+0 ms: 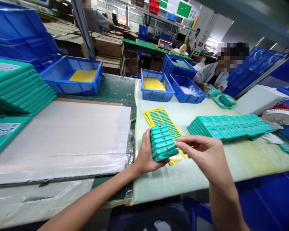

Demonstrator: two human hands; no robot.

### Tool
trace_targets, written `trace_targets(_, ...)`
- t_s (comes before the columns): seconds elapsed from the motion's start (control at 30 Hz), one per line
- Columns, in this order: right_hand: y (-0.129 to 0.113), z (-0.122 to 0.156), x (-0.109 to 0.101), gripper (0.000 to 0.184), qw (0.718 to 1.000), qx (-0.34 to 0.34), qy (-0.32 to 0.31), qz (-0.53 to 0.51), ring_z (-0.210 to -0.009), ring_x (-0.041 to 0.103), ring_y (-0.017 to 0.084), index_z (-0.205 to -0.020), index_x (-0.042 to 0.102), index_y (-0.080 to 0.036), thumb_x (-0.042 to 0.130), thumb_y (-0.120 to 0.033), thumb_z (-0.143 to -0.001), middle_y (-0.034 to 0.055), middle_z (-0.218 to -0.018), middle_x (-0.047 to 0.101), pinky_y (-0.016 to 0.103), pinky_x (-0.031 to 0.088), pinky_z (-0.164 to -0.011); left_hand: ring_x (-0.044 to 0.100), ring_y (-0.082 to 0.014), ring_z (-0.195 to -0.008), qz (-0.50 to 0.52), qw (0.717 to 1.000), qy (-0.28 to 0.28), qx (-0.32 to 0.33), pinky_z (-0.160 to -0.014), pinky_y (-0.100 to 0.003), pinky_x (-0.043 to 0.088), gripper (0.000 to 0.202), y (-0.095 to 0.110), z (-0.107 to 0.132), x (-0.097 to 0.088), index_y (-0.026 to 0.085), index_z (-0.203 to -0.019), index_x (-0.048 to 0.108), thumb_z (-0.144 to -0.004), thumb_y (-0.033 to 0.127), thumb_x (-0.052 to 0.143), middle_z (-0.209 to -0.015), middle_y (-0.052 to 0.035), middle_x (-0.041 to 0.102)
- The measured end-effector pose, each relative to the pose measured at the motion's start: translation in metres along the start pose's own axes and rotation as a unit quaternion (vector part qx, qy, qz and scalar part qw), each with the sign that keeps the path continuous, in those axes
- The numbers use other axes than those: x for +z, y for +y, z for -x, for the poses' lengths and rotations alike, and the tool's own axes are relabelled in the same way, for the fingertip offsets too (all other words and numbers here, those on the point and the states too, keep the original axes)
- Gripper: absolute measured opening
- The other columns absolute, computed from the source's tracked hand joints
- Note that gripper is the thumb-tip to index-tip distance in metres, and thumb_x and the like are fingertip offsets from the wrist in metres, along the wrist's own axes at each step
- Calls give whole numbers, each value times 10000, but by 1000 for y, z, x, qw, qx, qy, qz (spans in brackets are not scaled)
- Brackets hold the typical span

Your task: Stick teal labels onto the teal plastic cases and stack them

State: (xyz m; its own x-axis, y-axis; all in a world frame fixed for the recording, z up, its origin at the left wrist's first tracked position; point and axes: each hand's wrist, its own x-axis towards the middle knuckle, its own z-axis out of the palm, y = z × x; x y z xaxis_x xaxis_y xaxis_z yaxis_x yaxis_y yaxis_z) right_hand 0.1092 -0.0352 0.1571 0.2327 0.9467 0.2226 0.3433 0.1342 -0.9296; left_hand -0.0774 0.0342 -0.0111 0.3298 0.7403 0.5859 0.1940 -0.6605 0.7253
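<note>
My left hand (146, 155) is wrapped round a stack of several flat teal plastic cases (162, 141), held tilted above the table with their narrow ends facing me. Small dark-and-white marks show on most of these ends. Close to the stack's right side, my right hand (204, 154) has thumb and forefinger pinched together; anything between them is too small to make out. Beneath and behind the stack lie yellow sheets (160, 116) printed with rows of green strips, partly covered by the cases and my hands.
Rows of teal cases (228, 126) lean together at right, near a white fan (279, 117). More are stacked at left (14, 86) beside a white board (86, 138). Blue bins (156, 94) line the back. A person (212, 75) across the table handles teal cases.
</note>
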Motion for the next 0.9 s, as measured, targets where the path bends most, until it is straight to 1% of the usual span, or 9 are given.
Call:
trace_targets(0.07, -2, 6, 13, 42, 1000, -3, 4, 6, -646, 744, 151, -847, 919, -275, 903, -287, -811, 34, -807, 837, 219, 592, -583, 429, -503, -1556, 18, 1000, -1, -3, -1288, -752, 408, 1382, 0, 0, 0, 274, -1769, -6, -813, 635, 925, -1674, -237, 327)
trace_targets(0.13, -3, 9, 21, 47, 999, -10, 28, 19, -573, 670, 117, -836, 914, -263, 875, -270, -812, 26, -772, 820, 197, 539, -528, 428, -509, -1552, 27, 1000, -2, -4, -1279, -766, 407, 1361, 1, -1, 0, 270, -1765, 10, -821, 652, 913, -1667, -239, 328)
trace_targets(0.23, -3, 12, 27, 65, 998, -8, 42, 38, -500, 548, 80, -818, 904, -238, 844, -260, -805, 17, -709, 780, 181, 446, -466, 438, -509, -1543, 32, 999, -4, -8, -1268, -772, 414, 1346, 1, -1, 1, 264, -1760, 13, -832, 666, 902, -1659, -243, 330)
trace_targets(0.3, -3, 12, 29, 76, 998, -3, 37, 44, -494, 523, 76, -811, 900, -229, 832, -263, -803, 17, -692, 767, 182, 426, -463, 460, -498, -1528, 36, 999, -2, -10, -1262, -761, 428, 1346, 2, 0, 1, 267, -1757, 8, -834, 671, 901, -1648, -237, 343)
trace_targets(0.43, -3, 14, 32, 90, 998, 16, 35, 40, -504, 530, 88, -801, 895, -222, 826, -280, -794, 29, -703, 773, 193, 430, -463, 460, -494, -1524, 27, 1000, -2, -6, -1262, -748, 435, 1373, 2, 0, 1, 266, -1758, -2, -821, 673, 915, -1645, -234, 346)
trace_targets(0.6, -3, 13, 33, 96, 998, 22, 27, 47, -497, 531, 94, -790, 891, -217, 818, -279, -787, 27, -680, 762, 202, 435, -464, 460, -498, -1523, 29, 1000, -1, -6, -1256, -759, 433, 1351, 2, -1, 1, 279, -1761, -2, -835, 674, 899, -1648, -227, 342)
trace_targets(0.67, -3, 13, 32, 98, 998, 22, 26, 47, -509, 559, 104, -794, 890, -216, 818, -282, -790, 34, -705, 778, 212, 455, -475, 459, -505, -1524, 27, 1000, -1, -5, -1250, -764, 439, 1360, 1, 0, 0, 281, -1760, -6, -829, 676, 904, -1652, -232, 334)
trace_targets(0.8, -3, 12, 33, 96, 998, 18, 28, 47, -542, 626, 125, -808, 889, -216, 816, -277, -799, 39, -735, 798, 228, 500, -513, 473, -498, -1519, 23, 1000, -6, -15, -1255, -741, 452, 1397, 1, 0, 0, 258, -1757, 2, -798, 624, 949, -1648, -245, 342)
trace_targets(0.9, -3, 9, 33, 107, 998, 10, 19, 54, -547, 637, 128, -805, 882, -204, 801, -273, -807, 35, -721, 787, 233, 506, -529, 476, -492, -1523, 25, 1000, -6, -17, -1262, -734, 450, 1405, 2, -1, 0, 251, -1754, 10, -783, 600, 965, -1653, -248, 345)
